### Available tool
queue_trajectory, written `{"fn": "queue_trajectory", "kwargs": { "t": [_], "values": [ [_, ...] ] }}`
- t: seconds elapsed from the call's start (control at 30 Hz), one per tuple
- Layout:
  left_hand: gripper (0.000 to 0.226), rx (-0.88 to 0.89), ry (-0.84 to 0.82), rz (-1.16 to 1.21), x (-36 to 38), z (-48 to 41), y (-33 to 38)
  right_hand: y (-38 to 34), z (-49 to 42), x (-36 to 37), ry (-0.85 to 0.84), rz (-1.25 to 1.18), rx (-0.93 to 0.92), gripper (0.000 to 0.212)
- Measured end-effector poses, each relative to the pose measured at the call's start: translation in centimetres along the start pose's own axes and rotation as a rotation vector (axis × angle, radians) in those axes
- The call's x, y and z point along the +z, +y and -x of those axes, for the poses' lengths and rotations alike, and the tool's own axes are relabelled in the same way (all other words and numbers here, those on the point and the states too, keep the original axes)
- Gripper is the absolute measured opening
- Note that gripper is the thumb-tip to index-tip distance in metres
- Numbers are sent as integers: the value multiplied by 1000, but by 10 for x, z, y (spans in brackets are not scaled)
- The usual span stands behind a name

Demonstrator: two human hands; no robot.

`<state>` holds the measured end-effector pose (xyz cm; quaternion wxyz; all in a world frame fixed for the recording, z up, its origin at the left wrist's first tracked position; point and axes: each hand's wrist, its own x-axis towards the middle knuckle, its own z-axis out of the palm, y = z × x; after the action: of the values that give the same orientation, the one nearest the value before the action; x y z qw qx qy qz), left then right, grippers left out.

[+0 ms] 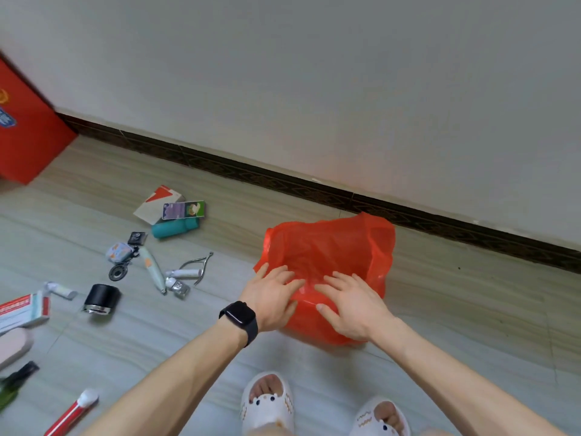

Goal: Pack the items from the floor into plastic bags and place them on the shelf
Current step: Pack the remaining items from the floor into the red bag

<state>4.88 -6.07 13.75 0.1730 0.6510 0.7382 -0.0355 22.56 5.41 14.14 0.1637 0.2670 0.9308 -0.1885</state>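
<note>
A red plastic bag (339, 247) lies open on the floor near the wall. My left hand (272, 295), with a black watch on its wrist, and my right hand (352, 305) both rest on the bag's near edge with fingers spread and mostly straight. Loose items lie on the floor to the left: a teal bottle (174, 228), a white and red box (157, 202), a colourful small box (184, 209), a white thermometer-like device (152, 269), metal nippers (198, 265), a black cylinder (101, 298) and a red and white tube (74, 412).
A red carton (28, 133) stands at the far left against the wall. A dark skirting board (314, 187) runs along the wall's base. My feet in white slippers (267, 401) stand just below the bag. A toothpaste box (23, 311) and green bottle (12, 388) lie at the left edge.
</note>
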Motion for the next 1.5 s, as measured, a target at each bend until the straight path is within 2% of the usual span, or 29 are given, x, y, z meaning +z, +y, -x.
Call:
{"fn": "queue_trajectory", "kwargs": {
  "t": [0.07,0.23,0.47,0.73,0.9,1.03,1.17,1.5],
  "values": [
    [60,-37,71,19,-10,17,0,-11,12,-11,69,20,-39,53],
    [71,-269,69,-24,-47,55,-22,-41,36,-51,191,72,-125,50],
    [72,-514,208,-90,-100,142,-68,-109,43,-120,373,159,-290,50],
    [70,-870,251,-67,-109,282,-114,-217,38,-164,425,246,-515,51],
    [72,-1068,185,-29,-88,349,-132,-270,26,-153,359,267,-644,58],
    [73,-1133,140,17,-67,365,-155,-288,-2,-122,274,294,-682,63],
    [72,-1104,93,41,-38,343,-187,-282,-46,-85,85,309,-626,55],
    [79,-990,-109,149,64,228,-278,-250,-167,33,-366,410,-354,62]
  ]
}}
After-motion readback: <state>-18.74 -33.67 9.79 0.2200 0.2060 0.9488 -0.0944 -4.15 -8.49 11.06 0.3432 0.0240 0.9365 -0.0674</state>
